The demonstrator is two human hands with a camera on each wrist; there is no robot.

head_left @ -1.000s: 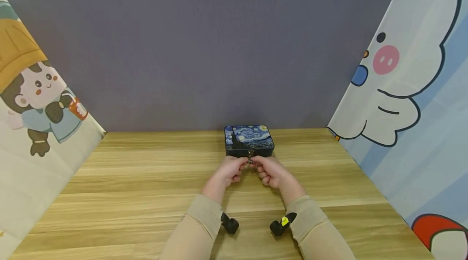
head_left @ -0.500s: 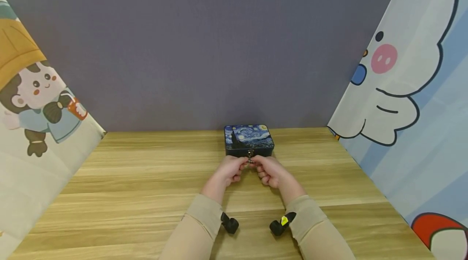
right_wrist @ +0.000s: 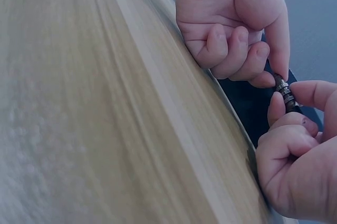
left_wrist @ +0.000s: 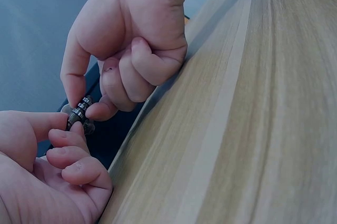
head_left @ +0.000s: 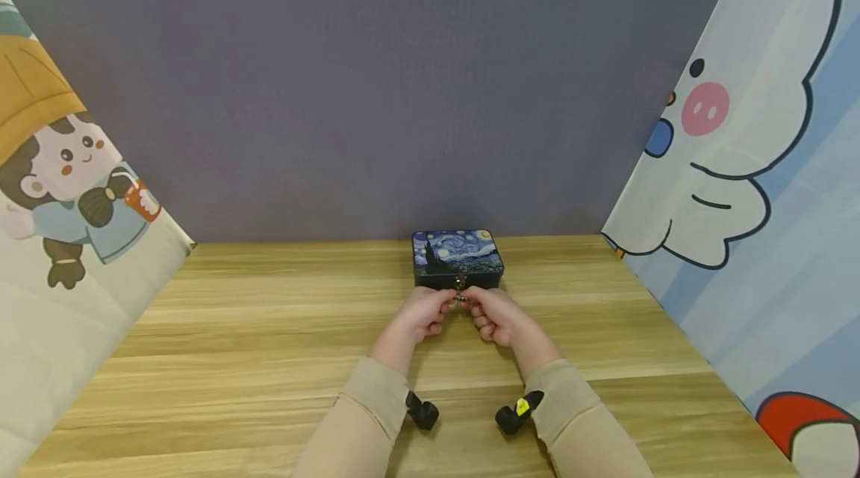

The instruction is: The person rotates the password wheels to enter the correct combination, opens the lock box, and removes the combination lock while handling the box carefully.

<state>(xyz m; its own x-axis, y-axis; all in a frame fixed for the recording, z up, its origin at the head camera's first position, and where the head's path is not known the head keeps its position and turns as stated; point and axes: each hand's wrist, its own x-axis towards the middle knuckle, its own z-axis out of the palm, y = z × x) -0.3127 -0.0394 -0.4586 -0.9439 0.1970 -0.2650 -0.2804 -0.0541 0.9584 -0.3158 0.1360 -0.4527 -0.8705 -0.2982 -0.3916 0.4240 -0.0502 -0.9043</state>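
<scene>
A small combination lock [left_wrist: 80, 111] with ringed number dials hangs at the front clasp [head_left: 460, 282] of a hinged tin box [head_left: 458, 255]. The box is closed, its lid printed with a swirling blue night sky. My left hand [head_left: 425, 309] pinches one end of the lock between thumb and index finger. From the other side, my right hand [head_left: 499, 315] pinches the dial part with thumb and index finger. The other fingers of both hands are curled in. In the right wrist view the lock [right_wrist: 285, 93] shows between the fingertips, partly covered.
The box stands at the back of a wood-grain table [head_left: 269, 358], close to a grey partition [head_left: 403, 89]. Cartoon-printed panels [head_left: 739, 202] flank the table on both sides. Small black cameras [head_left: 423, 412] sit at both wrists.
Both hands stay at the lock and the box has not moved. Only a very slight shift of the head view shows.
</scene>
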